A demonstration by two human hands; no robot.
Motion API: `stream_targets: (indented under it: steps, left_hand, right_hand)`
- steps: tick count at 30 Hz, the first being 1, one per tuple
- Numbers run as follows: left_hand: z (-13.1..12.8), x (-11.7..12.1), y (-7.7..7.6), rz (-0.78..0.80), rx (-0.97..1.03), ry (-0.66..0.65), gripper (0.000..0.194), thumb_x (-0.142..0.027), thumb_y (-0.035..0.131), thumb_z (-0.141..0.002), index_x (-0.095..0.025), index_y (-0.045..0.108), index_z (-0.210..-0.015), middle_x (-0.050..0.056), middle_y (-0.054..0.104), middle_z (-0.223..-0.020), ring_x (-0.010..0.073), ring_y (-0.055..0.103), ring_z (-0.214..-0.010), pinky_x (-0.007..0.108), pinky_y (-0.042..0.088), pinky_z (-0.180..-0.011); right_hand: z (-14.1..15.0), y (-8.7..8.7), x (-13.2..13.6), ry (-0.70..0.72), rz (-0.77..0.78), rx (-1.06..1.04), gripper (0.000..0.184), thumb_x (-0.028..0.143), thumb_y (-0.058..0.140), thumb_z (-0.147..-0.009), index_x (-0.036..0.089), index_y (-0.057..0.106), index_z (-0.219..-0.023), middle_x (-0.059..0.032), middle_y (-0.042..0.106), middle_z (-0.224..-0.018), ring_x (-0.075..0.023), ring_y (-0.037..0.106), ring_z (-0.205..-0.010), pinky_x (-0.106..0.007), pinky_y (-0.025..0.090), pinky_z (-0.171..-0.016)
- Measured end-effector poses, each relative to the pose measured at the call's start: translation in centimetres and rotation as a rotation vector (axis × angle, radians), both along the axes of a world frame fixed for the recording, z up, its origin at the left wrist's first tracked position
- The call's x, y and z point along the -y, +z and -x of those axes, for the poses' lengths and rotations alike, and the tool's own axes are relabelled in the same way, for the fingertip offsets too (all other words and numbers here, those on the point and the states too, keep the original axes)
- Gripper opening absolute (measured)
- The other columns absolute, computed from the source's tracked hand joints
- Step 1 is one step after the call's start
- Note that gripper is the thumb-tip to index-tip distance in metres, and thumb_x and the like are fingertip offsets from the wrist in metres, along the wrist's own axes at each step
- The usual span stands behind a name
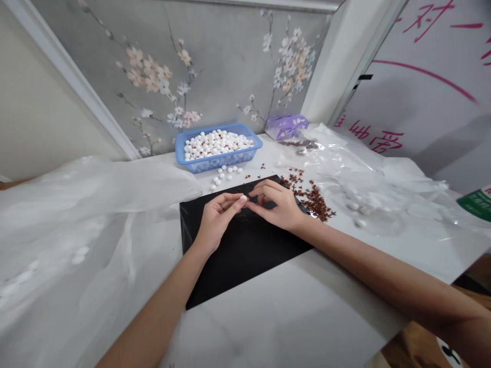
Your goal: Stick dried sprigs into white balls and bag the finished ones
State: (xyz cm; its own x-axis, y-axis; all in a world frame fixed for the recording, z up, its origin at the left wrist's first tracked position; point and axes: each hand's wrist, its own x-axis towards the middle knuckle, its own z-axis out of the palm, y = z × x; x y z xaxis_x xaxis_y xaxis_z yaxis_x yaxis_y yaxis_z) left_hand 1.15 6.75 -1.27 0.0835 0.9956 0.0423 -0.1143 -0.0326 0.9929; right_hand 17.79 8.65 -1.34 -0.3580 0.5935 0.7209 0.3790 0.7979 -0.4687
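Note:
My left hand (pixel 217 219) pinches a small white ball (pixel 244 198) between thumb and fingertips, above a black mat (pixel 238 260). Close against it on the right, my right hand (pixel 279 204) has its fingers curled in a pinch by the ball; whatever they hold is too small and hidden to make out. Beyond the hands lie several loose white balls (pixel 229 177). To the right of the mat spreads a heap of small brown star-shaped pieces (pixel 316 201), with a few strays behind the mat.
A blue plastic basket (pixel 180 156) full of white balls, some with brown bits, stands against the flowered wall panel. Clear plastic bags (pixel 345 153) and a purple packet (pixel 287 126) lie at right. A large translucent bag (pixel 95 214) holding white balls covers the left side.

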Motion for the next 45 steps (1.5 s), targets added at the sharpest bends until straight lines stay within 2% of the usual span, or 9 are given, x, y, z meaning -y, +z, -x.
stream_targets:
  steps: [4,11,14,18,24,28,34,41,45]
  left_hand:
    - [0.0,0.1,0.0,0.001,-0.003,-0.005,0.023,-0.035,0.072,-0.067,-0.019,0.069,-0.083,0.003,0.072,-0.087,0.0162,0.065,-0.086,0.027,0.049,-0.079]
    - [0.1,-0.4,0.0,0.057,0.151,0.122,0.024,-0.035,0.071,-0.067,-0.018,0.069,-0.085,0.005,0.072,-0.086,0.0138,0.065,-0.081,0.026,0.048,-0.077]
    - [0.2,-0.5,0.0,0.074,0.219,0.149,0.021,-0.032,0.070,-0.069,-0.017,0.070,-0.084,0.005,0.071,-0.087,0.0117,0.064,-0.078,0.023,0.047,-0.074]
    - [0.2,-0.4,0.1,0.078,0.236,0.124,0.021,-0.031,0.069,-0.069,-0.017,0.070,-0.085,0.004,0.072,-0.082,0.0120,0.064,-0.075,0.023,0.047,-0.073]
    - [0.3,-0.4,0.1,0.091,0.260,0.116,0.021,-0.029,0.068,-0.069,-0.017,0.071,-0.085,0.005,0.072,-0.081,0.0127,0.064,-0.074,0.024,0.047,-0.073]
    - [0.3,-0.4,0.2,0.097,0.263,0.112,0.020,-0.027,0.068,-0.068,-0.016,0.071,-0.085,0.004,0.072,-0.080,0.0122,0.063,-0.073,0.023,0.047,-0.072]
    - [0.3,-0.3,0.1,0.076,0.238,0.090,0.019,-0.027,0.068,-0.069,-0.017,0.071,-0.086,0.004,0.071,-0.082,0.0118,0.063,-0.075,0.023,0.047,-0.073]
    - [0.3,-0.1,0.3,0.064,0.165,0.046,0.018,-0.027,0.071,-0.068,-0.019,0.071,-0.084,0.001,0.070,-0.077,0.0109,0.063,-0.074,0.020,0.047,-0.071]
    - [0.2,0.1,0.4,0.057,0.119,0.003,0.018,-0.028,0.073,-0.067,-0.020,0.072,-0.083,0.000,0.070,-0.078,0.0103,0.063,-0.074,0.019,0.048,-0.072]
  right_hand:
    - [0.2,0.0,0.2,0.020,-0.029,0.007,0.007,0.021,0.055,-0.084,0.020,0.054,-0.076,-0.0029,0.056,-0.074,-0.0134,0.057,-0.070,-0.025,0.050,-0.058]
    - [-0.2,0.1,-0.5,-0.053,0.210,-0.060,0.012,0.027,0.062,-0.077,0.019,0.054,-0.077,-0.0009,0.055,-0.075,-0.0088,0.052,-0.056,-0.021,0.048,-0.053]
    - [-0.8,0.1,-1.2,-0.084,0.245,0.073,0.006,0.021,0.058,-0.078,0.017,0.061,-0.080,-0.0014,0.058,-0.075,-0.0080,0.049,-0.054,-0.021,0.043,-0.053]
    - [-1.7,0.4,-2.0,-0.071,0.275,0.285,0.014,0.011,0.055,-0.073,0.016,0.066,-0.079,-0.0019,0.060,-0.079,-0.0078,0.047,-0.056,-0.021,0.038,-0.053]
    - [-3.0,1.5,-2.8,0.193,0.441,0.424,0.011,0.014,0.058,-0.073,0.015,0.067,-0.078,-0.0028,0.060,-0.080,-0.0077,0.048,-0.058,-0.020,0.039,-0.056]
    - [-2.9,1.5,-2.8,0.216,0.468,0.434,0.009,0.016,0.056,-0.077,0.014,0.065,-0.078,-0.0032,0.061,-0.079,-0.0081,0.048,-0.059,-0.021,0.039,-0.057]
    - [-1.5,1.6,-1.6,0.178,0.566,0.184,0.005,0.018,0.049,-0.083,0.015,0.050,-0.079,0.0023,0.051,-0.070,-0.0051,0.041,-0.051,-0.019,0.033,-0.048]
    - [-0.1,2.1,-0.1,0.419,0.917,-0.171,0.014,0.031,0.041,-0.091,0.018,0.041,-0.085,0.0038,0.045,-0.074,-0.0023,0.034,-0.043,-0.018,0.025,-0.038]
    - [0.0,2.1,-0.1,0.462,0.975,-0.209,0.017,0.034,0.044,-0.090,0.019,0.041,-0.083,0.0047,0.043,-0.073,-0.0018,0.034,-0.040,-0.018,0.024,-0.035]
